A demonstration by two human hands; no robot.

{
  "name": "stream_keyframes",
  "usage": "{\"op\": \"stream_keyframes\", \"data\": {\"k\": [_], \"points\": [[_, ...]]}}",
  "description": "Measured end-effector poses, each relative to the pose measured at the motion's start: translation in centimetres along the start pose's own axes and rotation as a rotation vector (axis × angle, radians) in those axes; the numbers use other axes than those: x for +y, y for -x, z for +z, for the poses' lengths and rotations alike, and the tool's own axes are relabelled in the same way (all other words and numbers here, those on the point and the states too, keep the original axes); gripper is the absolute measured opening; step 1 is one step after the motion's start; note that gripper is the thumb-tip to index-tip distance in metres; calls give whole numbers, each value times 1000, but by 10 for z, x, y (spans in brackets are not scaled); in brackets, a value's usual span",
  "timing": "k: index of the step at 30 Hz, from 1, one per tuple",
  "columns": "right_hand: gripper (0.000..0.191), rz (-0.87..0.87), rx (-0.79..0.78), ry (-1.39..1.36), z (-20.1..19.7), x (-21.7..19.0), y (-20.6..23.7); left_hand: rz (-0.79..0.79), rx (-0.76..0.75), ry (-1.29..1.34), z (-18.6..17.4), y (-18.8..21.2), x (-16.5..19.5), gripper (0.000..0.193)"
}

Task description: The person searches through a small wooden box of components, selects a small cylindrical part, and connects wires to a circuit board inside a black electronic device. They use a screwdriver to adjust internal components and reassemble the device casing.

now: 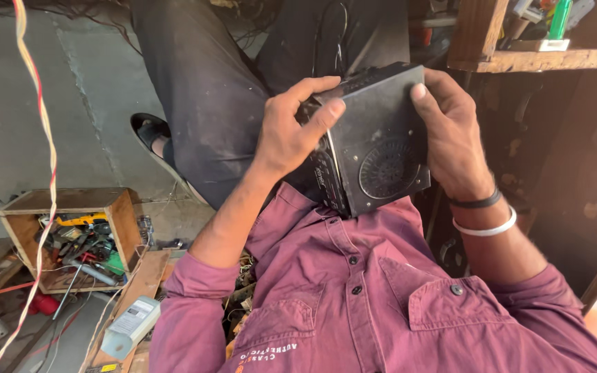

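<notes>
While both hands clasped it, a black radio (374,141) sat tilted above the person's lap, against the maroon shirt (354,297).

Its round speaker grille faced up, its long axis running near to far between the palms; the left hand (288,135) wrapped the left edge, thumb pressed on top, and the right hand (454,135) gripped the right edge, equally close. Farther left, a wooden box of tools (70,238) stood on the cluttered floor; a wooden shelf (519,38) hung far right.
</notes>
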State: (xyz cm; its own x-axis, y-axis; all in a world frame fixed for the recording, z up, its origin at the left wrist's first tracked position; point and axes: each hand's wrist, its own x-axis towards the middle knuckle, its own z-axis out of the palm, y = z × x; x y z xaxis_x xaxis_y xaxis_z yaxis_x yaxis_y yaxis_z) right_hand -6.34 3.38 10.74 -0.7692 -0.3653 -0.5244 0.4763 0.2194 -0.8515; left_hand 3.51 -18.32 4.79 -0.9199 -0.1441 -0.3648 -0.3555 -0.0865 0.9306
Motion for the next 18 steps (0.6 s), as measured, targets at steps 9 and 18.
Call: {"op": "stream_keyframes", "data": {"k": [9,18], "points": [[44,7,32,389,-21,14,29,-122,184,506,0,-2,-37,47],[54,-220,268,18,-30,80,29,-54,289,562,60,54,-34,58]]}}
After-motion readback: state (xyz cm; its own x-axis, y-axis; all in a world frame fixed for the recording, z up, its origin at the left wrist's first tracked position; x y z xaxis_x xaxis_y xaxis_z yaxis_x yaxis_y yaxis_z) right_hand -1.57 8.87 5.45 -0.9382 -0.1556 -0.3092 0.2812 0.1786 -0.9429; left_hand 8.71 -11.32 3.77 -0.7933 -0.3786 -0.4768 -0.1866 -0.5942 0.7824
